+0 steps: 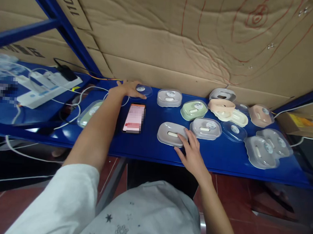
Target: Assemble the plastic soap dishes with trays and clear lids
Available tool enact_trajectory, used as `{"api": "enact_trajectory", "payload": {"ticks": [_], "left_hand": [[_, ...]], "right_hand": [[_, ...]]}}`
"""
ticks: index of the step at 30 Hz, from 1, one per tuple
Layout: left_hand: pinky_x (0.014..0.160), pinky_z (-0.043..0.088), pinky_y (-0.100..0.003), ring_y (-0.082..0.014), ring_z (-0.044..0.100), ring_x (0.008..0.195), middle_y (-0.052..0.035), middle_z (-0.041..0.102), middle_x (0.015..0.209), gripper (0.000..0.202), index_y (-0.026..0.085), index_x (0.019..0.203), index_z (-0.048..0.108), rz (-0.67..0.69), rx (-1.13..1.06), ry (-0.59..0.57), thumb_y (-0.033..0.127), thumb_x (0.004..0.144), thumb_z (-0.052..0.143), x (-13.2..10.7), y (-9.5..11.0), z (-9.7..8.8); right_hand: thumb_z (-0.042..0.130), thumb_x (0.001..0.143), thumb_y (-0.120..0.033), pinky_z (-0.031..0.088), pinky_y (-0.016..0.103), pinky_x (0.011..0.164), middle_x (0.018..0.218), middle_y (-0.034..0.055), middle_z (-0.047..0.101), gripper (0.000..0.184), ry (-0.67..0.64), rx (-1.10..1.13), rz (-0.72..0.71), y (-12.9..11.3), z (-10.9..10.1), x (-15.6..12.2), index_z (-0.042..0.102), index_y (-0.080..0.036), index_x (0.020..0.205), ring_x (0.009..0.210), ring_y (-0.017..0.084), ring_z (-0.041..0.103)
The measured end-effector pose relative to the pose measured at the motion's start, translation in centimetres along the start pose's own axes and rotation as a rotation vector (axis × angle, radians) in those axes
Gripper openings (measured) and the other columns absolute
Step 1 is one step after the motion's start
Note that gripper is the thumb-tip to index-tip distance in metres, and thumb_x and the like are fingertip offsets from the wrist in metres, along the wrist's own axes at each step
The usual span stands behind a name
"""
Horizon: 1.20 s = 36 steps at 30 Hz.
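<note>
My right hand rests its fingers on the right end of a grey soap box near the table's front edge. Its fingers are spread, not wrapped round the box. At the back left, my left hand reaches to a clear plastic lid with a round label, fingers outstretched over its left side. Between the two hands lies a phone with a lit screen. Beyond the right hand stand a grey box under a clear lid and a green one. Another lidded grey box sits at the back.
Peach and cream box parts cluster at the right, near another loose clear lid and lidded grey boxes. At the left, a power strip trails white cables. Cardboard walls the back; a carton stands far right.
</note>
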<state>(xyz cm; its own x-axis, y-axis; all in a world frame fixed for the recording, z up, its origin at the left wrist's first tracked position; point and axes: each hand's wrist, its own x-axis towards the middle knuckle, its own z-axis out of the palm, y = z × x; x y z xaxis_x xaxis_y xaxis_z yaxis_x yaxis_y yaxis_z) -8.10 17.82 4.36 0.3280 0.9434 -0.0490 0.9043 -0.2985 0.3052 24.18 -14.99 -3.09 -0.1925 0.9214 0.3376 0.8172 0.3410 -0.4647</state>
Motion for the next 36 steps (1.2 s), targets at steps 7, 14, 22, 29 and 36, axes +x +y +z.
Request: {"api": "enact_trajectory", "payload": {"ticks": [7, 14, 22, 29, 36], "left_hand": [[0.129, 0.037, -0.054, -0.0356, 0.047, 0.154, -0.014, 0.05, 0.165, 0.096, 0.031, 0.17, 0.039, 0.436, -0.174, 0.075, 0.067, 0.091, 0.08, -13.0, 9.5, 2.3], [0.133, 0.03, -0.056, -0.0353, 0.033, 0.166, -0.0134, 0.034, 0.179, 0.086, 0.031, 0.171, 0.037, 0.578, -0.219, -0.058, 0.057, 0.098, 0.075, -17.6, 14.5, 8.4], [0.135, 0.027, -0.058, -0.0351, 0.021, 0.17, -0.0175, 0.022, 0.182, 0.082, 0.027, 0.171, 0.038, 0.599, -0.26, 0.091, 0.058, 0.102, 0.07, -17.7, 13.6, 11.2], [0.132, 0.033, -0.062, -0.0391, 0.031, 0.165, -0.0188, 0.032, 0.177, 0.082, 0.029, 0.17, 0.041, 0.62, -0.236, 0.102, 0.059, 0.1, 0.072, -17.4, 13.8, 11.7], [0.125, 0.042, -0.062, -0.0422, 0.047, 0.151, -0.0211, 0.045, 0.162, 0.086, 0.028, 0.166, 0.047, 0.644, -0.153, 0.076, 0.067, 0.095, 0.074, -16.6, 14.0, 10.5]], "right_hand": [[0.06, 0.109, -0.045, 0.034, 0.064, 0.133, 0.183, 0.0182, 0.014, 0.092, 0.084, 0.146, 0.077, 0.1, -0.1, 0.1, 0.001, -0.029, 0.177, 0.17, 0.036, 0.018], [0.06, 0.11, -0.044, 0.032, 0.061, 0.134, 0.186, 0.0101, -0.002, 0.085, 0.075, 0.113, 0.049, 0.2, -0.3, 0.1, 0.009, -0.036, 0.177, 0.171, 0.036, 0.01], [0.056, 0.112, -0.042, 0.034, 0.057, 0.133, 0.184, 0.0124, 0.018, 0.076, 0.049, 0.11, 0.038, 0.2, 0.0, 0.1, 0.018, -0.033, 0.177, 0.169, 0.031, 0.022], [0.062, 0.11, -0.04, 0.041, 0.052, 0.131, 0.181, 0.0125, 0.026, 0.082, 0.109, 0.079, 0.044, 0.6, 0.0, -0.1, 0.017, -0.033, 0.177, 0.164, 0.032, 0.035], [0.065, 0.108, -0.037, 0.044, 0.048, 0.13, 0.179, 0.0097, 0.032, 0.079, 0.122, 0.071, 0.045, 0.5, -0.2, -0.2, 0.024, -0.033, 0.176, 0.162, 0.031, 0.039]]}}
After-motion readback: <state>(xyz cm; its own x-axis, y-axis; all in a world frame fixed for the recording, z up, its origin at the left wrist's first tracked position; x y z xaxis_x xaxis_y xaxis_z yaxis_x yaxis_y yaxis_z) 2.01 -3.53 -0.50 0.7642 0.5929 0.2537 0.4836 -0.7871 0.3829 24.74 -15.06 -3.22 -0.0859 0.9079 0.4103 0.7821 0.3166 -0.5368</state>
